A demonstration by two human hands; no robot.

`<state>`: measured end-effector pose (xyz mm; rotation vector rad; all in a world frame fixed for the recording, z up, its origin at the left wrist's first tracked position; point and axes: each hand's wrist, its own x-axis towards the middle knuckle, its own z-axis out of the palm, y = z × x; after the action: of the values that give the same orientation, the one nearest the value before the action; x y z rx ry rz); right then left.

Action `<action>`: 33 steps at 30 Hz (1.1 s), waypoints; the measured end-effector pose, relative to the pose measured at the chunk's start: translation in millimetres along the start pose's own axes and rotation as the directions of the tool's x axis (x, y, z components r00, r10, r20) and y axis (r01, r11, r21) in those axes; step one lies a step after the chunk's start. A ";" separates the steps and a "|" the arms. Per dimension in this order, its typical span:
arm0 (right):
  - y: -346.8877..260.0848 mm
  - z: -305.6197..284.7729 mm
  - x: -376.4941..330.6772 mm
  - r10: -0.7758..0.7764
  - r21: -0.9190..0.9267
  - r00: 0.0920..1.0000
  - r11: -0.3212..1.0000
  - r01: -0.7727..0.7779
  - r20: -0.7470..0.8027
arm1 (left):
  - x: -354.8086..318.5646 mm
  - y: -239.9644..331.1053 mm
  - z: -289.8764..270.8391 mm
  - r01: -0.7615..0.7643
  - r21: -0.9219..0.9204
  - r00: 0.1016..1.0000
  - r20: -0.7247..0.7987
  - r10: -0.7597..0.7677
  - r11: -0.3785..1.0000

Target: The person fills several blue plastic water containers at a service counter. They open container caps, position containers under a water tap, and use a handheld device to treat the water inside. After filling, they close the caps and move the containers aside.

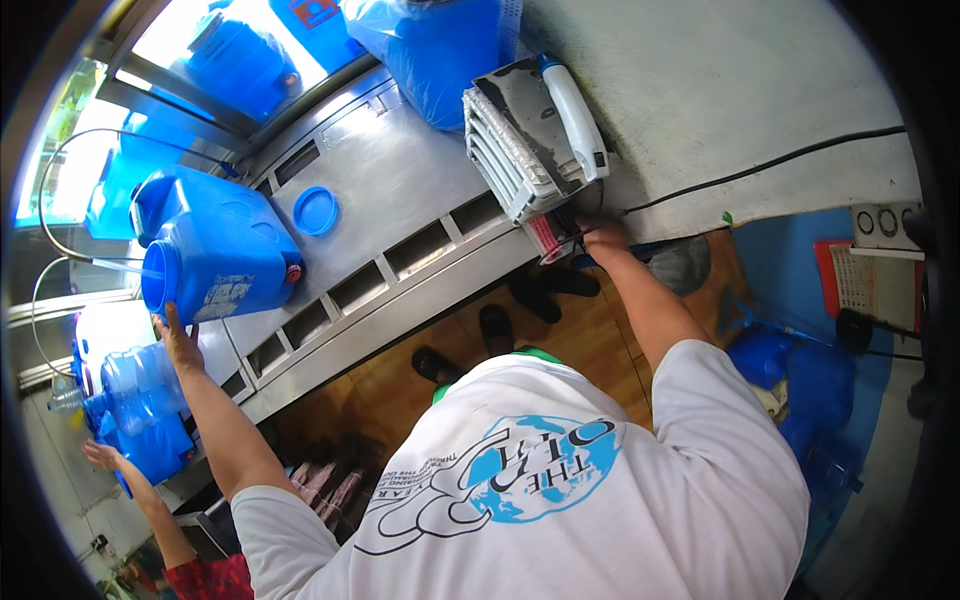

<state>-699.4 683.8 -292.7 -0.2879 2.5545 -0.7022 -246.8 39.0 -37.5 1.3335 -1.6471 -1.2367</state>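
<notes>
A blue plastic water jug (pixel 225 235) lies on its side on the steel counter at the left, a red tap near its base and its wide mouth facing left. A clear hose (pixel 125 264) runs into that mouth. At the mouth's lower rim is my left hand (pixel 180 345), its fingers closed against the edge. My right hand (pixel 605 236), smeared by motion, is beside a small red and black item (pixel 553 236) at the counter's right end. Just above it stands a white slatted appliance (pixel 515 150) with a long white handle (pixel 574 118); what the right fingers touch is hidden.
A round blue lid (pixel 316 210) rests on the steel counter (pixel 400 150). More blue jugs (pixel 235 65) stand behind. Clear bottles (pixel 140 380) are at the left, near another person's hand (pixel 105 457). A black cable (pixel 760 160) crosses the wall; sandals (pixel 495 328) are on the floor.
</notes>
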 end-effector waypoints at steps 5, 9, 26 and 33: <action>-32.3 -24.4 -17.8 -0.028 -0.108 0.994 0.994 0.016 -0.110 | -18.3 12.0 22.3 0.000 -0.061 1.000 -0.024 -0.001 0.998; 1.7 -12.0 -22.5 -0.233 -0.224 0.953 0.956 0.189 -0.191 | -15.8 10.3 21.7 -0.009 -0.035 0.999 -0.038 0.008 0.999; -195.4 -30.4 -196.9 -0.389 -0.308 0.872 0.825 0.473 0.297 | -17.2 8.3 28.9 -0.183 0.116 0.983 0.017 0.183 0.976; -396.5 -153.9 -262.2 -0.806 -0.230 0.552 0.507 0.830 0.215 | -9.2 -3.0 49.8 -0.249 0.066 0.965 -0.074 0.253 0.966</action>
<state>-518.6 496.8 133.8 -1.7011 2.3237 -0.5462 -288.9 60.5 -55.8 1.1500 -1.7424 -0.9808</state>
